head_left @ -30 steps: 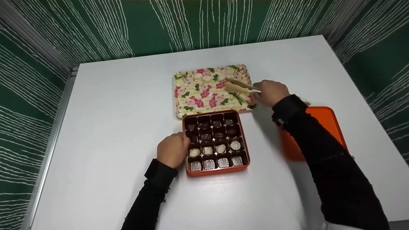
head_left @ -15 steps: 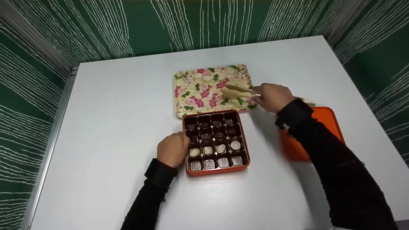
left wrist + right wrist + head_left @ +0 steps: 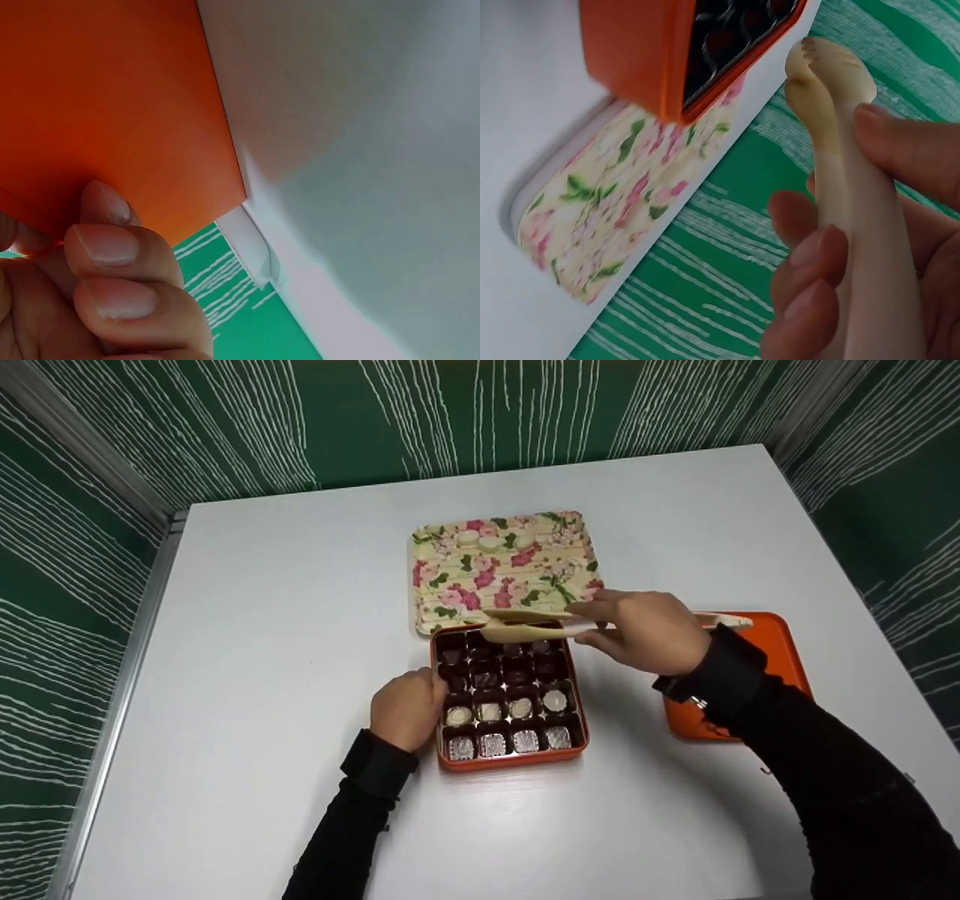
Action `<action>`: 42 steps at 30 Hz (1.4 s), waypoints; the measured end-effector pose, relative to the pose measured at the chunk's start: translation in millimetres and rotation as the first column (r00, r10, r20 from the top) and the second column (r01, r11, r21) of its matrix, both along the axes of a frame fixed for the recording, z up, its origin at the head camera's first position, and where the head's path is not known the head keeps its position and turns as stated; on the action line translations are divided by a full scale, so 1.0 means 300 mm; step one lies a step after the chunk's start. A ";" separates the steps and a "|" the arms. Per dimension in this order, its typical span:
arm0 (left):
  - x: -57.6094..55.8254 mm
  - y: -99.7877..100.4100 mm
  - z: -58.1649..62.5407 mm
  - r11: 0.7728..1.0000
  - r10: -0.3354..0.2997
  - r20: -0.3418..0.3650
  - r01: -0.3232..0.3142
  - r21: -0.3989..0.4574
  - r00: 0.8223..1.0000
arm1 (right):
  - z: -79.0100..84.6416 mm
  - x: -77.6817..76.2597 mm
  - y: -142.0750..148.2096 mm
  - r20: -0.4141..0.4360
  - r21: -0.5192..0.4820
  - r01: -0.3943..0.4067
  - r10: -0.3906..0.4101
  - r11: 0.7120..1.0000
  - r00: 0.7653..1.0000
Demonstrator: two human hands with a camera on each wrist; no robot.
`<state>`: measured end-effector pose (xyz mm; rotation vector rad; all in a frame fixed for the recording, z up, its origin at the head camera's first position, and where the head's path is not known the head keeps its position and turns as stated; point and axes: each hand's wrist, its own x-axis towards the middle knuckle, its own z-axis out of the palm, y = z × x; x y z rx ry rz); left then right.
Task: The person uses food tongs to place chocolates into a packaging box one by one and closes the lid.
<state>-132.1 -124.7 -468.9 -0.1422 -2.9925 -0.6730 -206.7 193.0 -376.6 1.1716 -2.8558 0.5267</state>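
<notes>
An orange-sided box [image 3: 510, 763] with a dark divided insert stands mid-table. Its far two rows hold dark chocolates, the third white chocolates [image 3: 490, 712], the nearest silver-wrapped pieces [image 3: 525, 741]. My left hand [image 3: 407, 710] grips the box's left side, with curled fingers [image 3: 112, 244] against the orange wall [image 3: 142, 97]. In my right hand [image 3: 652, 631] is a pair of pale tongs [image 3: 525, 633], pinched between thumb and fingers. Their tips [image 3: 829, 71] hover over the box's far row, close together, with nothing visible between them.
Behind the box lies a floral tray [image 3: 484, 594] bearing three round white pieces [image 3: 490, 544] near its far edge. An orange lid or tray [image 3: 776, 652] sits at the right, partly under my right forearm. Green walls with white streaks enclose the table's back and sides.
My right hand has drawn the tongs from above the floral tray toward me, over the box's far row. The tongs' tips have come closer together. My left hand stays on the box.
</notes>
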 end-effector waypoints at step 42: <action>-0.006 -0.009 -0.012 1.000 -0.011 0.036 0.011 0.000 0.999 | -0.135 0.132 -0.095 0.065 -0.047 -0.392 0.395 0.919 0.916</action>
